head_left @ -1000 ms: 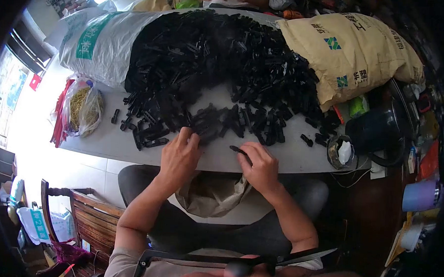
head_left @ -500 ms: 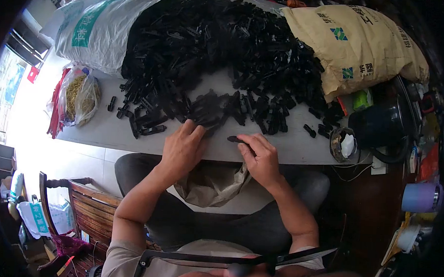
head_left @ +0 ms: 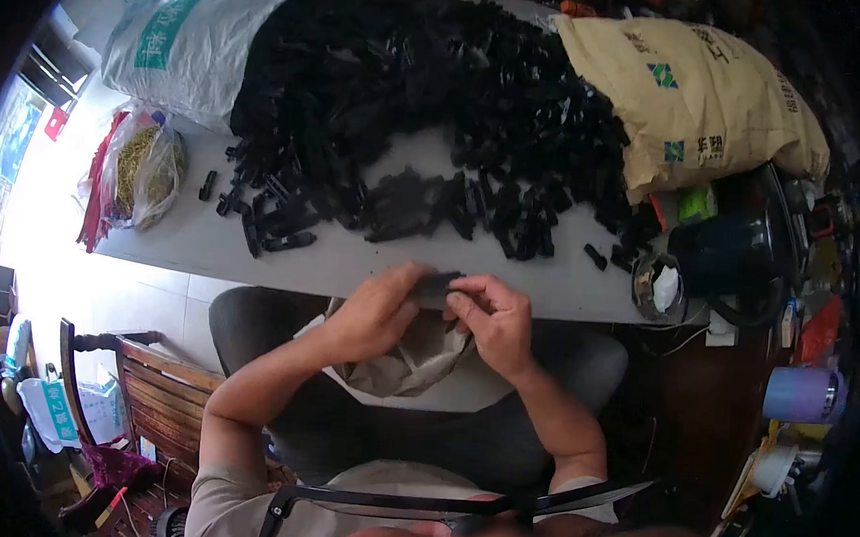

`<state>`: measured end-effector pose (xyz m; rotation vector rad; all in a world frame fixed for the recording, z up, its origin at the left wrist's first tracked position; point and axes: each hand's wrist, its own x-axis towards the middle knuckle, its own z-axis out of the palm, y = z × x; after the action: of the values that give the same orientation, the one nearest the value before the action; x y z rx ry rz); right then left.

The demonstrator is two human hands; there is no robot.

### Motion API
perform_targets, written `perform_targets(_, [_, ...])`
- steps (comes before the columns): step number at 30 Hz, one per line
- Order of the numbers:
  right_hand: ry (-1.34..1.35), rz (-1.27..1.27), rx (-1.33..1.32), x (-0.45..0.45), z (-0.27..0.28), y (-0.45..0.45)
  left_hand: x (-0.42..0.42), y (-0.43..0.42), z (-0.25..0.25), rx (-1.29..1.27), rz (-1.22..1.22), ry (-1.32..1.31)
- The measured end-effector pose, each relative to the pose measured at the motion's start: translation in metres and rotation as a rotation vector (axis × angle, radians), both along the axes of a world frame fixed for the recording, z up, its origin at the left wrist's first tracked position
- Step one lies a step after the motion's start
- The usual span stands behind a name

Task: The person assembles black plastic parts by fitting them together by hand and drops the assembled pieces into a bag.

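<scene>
Just off the table's front edge, my left hand (head_left: 378, 312) and my right hand (head_left: 497, 321) meet with fingers closed. Between their fingertips is a small dark plastic piece (head_left: 439, 282), blurred and partly covered by the fingers. Whether it is one piece or two, I cannot tell. Beyond the hands, a large heap of similar black plastic parts (head_left: 361, 83) spreads over the table, with a looser group (head_left: 409, 208) at its near side. Below my hands an open beige bag (head_left: 411, 364) hangs between my knees.
The grey table (head_left: 334, 269) ends just before my lap. A white sack (head_left: 194, 57) lies back left, a tan sack (head_left: 696, 107) back right. A clear bag of golden bits (head_left: 144, 174) sits left. At right are a glass bowl (head_left: 658, 286) and a dark container (head_left: 724, 248). A wooden chair (head_left: 161, 391) stands left.
My left hand has left the black parts and come back toward me to meet my right hand at the dark piece. My right hand has shifted slightly toward me. The view has tilted a little.
</scene>
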<state>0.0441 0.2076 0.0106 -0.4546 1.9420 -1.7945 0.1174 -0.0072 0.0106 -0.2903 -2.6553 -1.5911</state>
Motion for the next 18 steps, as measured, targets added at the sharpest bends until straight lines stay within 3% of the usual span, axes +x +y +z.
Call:
perform_targets(9, [0.196, 0.019, -0.109, 0.009, -0.001, 0.006, 0.002, 0.005, 0.01, -0.097, -0.017, 0.08])
perform_targets(15, [0.636, 0.12, -0.024, 0.001, 0.007, 0.015, 0.001, -0.006, 0.015, -0.114, -0.111, 0.245])
perform_targets(18, [0.537, 0.086, -0.061, 0.004, 0.012, 0.013, 0.003, -0.007, 0.014, -0.162, -0.128, 0.29])
